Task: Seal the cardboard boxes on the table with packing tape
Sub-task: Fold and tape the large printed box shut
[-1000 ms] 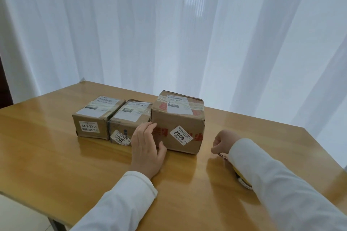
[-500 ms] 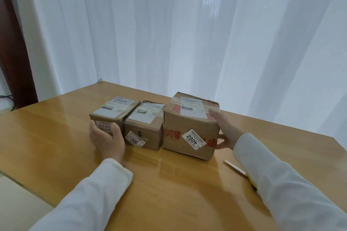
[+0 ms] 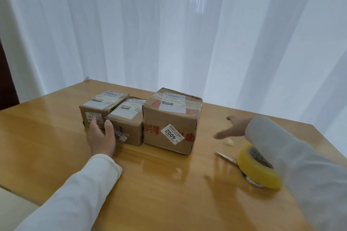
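Boxes (image 3: 170,122) on wooden table (image 3: 159,183), curtains (image 3: 187,33) behind

Left hand (image 3: 101,137) reaches forward, fingers extended; right hand (image 3: 231,129) blurred, fingers spread.

Soft backlight, blurred right hand (image 3: 230,131)

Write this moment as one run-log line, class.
left hand: touching left box and middle box | right hand: open, blurred, beside big box | tape roll: on table, unheld
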Demonstrator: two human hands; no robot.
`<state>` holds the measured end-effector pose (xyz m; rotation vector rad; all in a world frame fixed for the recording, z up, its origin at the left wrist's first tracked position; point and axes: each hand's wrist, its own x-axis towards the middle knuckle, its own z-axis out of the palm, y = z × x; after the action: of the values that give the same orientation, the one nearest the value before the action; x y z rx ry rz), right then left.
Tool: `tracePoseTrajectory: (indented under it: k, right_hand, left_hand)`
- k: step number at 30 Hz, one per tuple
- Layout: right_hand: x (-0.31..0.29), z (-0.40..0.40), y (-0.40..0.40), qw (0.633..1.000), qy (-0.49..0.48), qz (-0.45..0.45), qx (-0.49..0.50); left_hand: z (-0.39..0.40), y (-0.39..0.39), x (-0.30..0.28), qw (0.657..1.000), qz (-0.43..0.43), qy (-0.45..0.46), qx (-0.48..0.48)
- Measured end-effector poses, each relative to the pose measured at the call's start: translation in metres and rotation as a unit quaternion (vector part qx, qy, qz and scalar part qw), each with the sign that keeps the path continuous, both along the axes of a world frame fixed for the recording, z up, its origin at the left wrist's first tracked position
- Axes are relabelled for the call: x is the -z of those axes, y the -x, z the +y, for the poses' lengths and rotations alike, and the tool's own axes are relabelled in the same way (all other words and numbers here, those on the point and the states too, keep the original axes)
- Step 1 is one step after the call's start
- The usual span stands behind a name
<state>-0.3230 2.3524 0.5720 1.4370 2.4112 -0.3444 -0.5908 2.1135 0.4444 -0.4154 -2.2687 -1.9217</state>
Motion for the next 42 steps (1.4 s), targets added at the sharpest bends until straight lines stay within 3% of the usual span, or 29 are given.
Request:
tracePoseTrajectory:
  k: [3,5,9,14,22,26,27,29,32,34,36,39,42]
  right_hand:
    - [0.006,-0.005,-0.034,0.986,0.011,-0.168,0.014]
    - [0.021,-0.011,-0.043,0.980,-0.008,-0.200,0.005]
    - [0.026,-0.006,-0.046,0.989,-0.030,-0.143,0.018]
    - [0.015,0.014,-0.053,0.996,0.022,0.006,0.089]
    - [0.014,0.024,-0.014,0.989,-0.141,0.046,0.016]
    - [0.043,0.020,0.016,0.995,-0.081,0.021,-0.048]
    - [0.045,0.022,0.024,0.996,-0.053,0.045,-0.050]
    - [0.036,0.027,0.041,0.980,-0.047,0.186,-0.048]
    - [-0.007,0.011,0.069,0.870,-0.104,0.482,-0.031]
    - [-0.038,-0.026,0.095,0.815,-0.114,0.563,-0.071]
    - [-0.053,-0.072,0.125,0.815,-0.122,0.537,-0.181]
    - [-0.047,-0.126,0.178,0.822,-0.179,0.412,-0.350]
    - [-0.023,-0.158,0.233,0.849,-0.162,0.330,-0.380]
  left_hand:
    - [0.001,-0.001,-0.002,0.999,0.035,0.023,0.026]
    - [0.001,-0.002,-0.002,0.999,0.033,0.033,0.027]
    - [-0.002,-0.006,-0.003,0.999,0.024,0.023,0.016]
    - [-0.003,-0.004,0.001,1.000,0.015,0.016,-0.005]
    - [-0.003,-0.006,0.003,0.999,0.011,0.025,-0.024]
    - [-0.001,-0.006,0.003,0.999,0.004,0.023,-0.029]
    - [-0.001,-0.006,0.003,0.999,0.003,0.017,-0.036]
    - [0.000,-0.001,0.000,0.999,-0.007,-0.008,-0.051]
    - [0.000,0.012,-0.005,0.996,-0.025,-0.058,-0.068]
    - [0.000,0.019,-0.010,0.992,-0.047,-0.090,-0.076]
    - [-0.001,0.024,-0.013,0.987,-0.069,-0.117,-0.083]
    - [-0.002,0.028,-0.013,0.984,-0.078,-0.138,-0.083]
    - [-0.002,0.036,-0.008,0.982,-0.088,-0.143,-0.083]
